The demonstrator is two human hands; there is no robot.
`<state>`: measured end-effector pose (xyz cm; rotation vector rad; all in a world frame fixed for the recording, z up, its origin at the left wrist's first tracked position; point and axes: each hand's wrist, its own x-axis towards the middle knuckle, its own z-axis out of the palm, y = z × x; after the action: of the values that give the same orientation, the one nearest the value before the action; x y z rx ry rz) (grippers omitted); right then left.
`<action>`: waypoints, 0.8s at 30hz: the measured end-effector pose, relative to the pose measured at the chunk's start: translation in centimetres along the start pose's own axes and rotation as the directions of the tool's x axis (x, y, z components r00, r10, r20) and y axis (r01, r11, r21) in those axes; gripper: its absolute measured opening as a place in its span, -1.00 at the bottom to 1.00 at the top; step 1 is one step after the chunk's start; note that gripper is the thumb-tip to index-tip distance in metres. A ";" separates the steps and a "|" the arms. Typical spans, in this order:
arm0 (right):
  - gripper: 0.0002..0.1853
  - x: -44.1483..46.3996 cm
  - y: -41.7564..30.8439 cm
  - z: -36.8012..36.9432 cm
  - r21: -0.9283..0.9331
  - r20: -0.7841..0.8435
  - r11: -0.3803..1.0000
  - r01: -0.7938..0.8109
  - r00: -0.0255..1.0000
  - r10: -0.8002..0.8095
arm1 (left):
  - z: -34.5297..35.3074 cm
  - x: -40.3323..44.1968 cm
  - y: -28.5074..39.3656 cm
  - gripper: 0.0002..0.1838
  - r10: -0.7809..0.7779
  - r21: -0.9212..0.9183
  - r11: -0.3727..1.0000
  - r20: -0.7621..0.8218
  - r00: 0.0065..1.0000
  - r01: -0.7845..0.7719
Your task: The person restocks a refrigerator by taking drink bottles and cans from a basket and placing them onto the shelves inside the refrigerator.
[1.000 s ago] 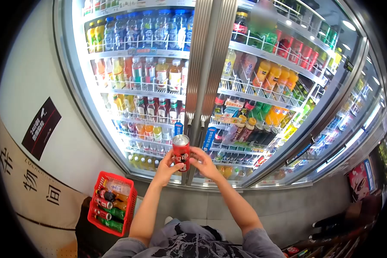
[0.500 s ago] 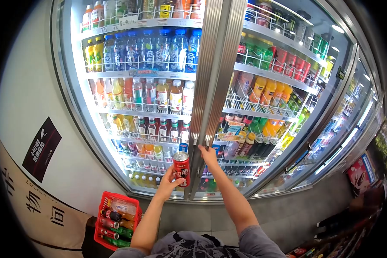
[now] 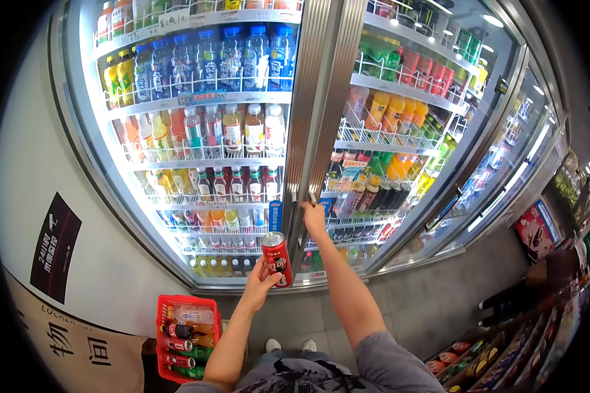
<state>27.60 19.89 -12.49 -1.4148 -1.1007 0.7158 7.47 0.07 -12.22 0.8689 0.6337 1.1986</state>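
Observation:
A red drink can with a silver top [image 3: 276, 259] is upright, slightly tilted, in my left hand [image 3: 261, 285], whose fingers wrap round its lower part. Up and to the right of it, my right hand [image 3: 314, 216] has its fingers curled at the metal handle edge of the right cooler door [image 3: 328, 124]. Both glass doors look closed, with rows of bottles and cans behind them. Blue-capped bottles [image 3: 231, 62] fill a shelf on the left, and orange bottles [image 3: 392, 112] stand behind the right door.
On the floor at lower left sits a red basket [image 3: 217, 321] holding several bottles and cans. A white wall with a dark sign [image 3: 56, 249] rises at the left. Packaged goods [image 3: 462, 347] line a shelf at lower right. More glass doors run off to the right.
My right hand has left the can and moved up and right to the door handle. My left hand still holds the can, now lower in view.

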 end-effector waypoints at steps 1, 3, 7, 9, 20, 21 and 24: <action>-0.67 -0.5 0.2 0.0 -0.001 -0.003 1.000 -0.005 1.000 0.005 | -0.3 -0.5 -0.3 -0.25 -0.006 0.000 1.000 0.001 1.000 0.006; -0.67 -0.3 -0.2 0.0 0.027 -0.008 1.000 -0.002 1.000 0.002 | -1.3 -0.7 -0.9 -0.24 -0.014 0.014 1.000 0.023 1.000 0.014; -0.64 -1.2 1.0 -0.3 0.029 -0.031 0.999 -0.020 0.999 0.021 | -1.7 -1.0 -0.3 -0.22 -0.018 0.056 0.998 0.034 0.999 0.016; -0.63 -2.5 1.5 -1.2 0.074 -0.024 0.997 -0.006 1.000 0.008 | -1.6 -0.7 -0.6 -0.16 0.020 0.026 0.999 0.043 0.999 -0.022; -0.59 -13.4 -0.3 -9.2 -0.036 0.040 0.999 -0.012 0.999 0.013 | 6.1 -2.6 0.5 -0.25 0.131 0.036 0.990 0.110 0.985 -0.135; -0.49 -14.5 -0.4 -10.0 -0.014 0.048 0.999 0.033 0.998 -0.032 | 7.2 -3.3 0.5 -0.25 0.132 0.038 0.990 0.123 0.984 -0.138; -0.36 -18.7 0.6 -14.1 0.009 0.051 0.999 0.053 0.997 -0.053 | 10.1 -6.8 -0.5 -0.22 0.169 0.003 0.985 0.136 0.976 -0.171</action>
<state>33.43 -2.76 -13.81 -1.3621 -1.1701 0.7212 14.09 -8.89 -7.41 1.0236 0.4652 1.2766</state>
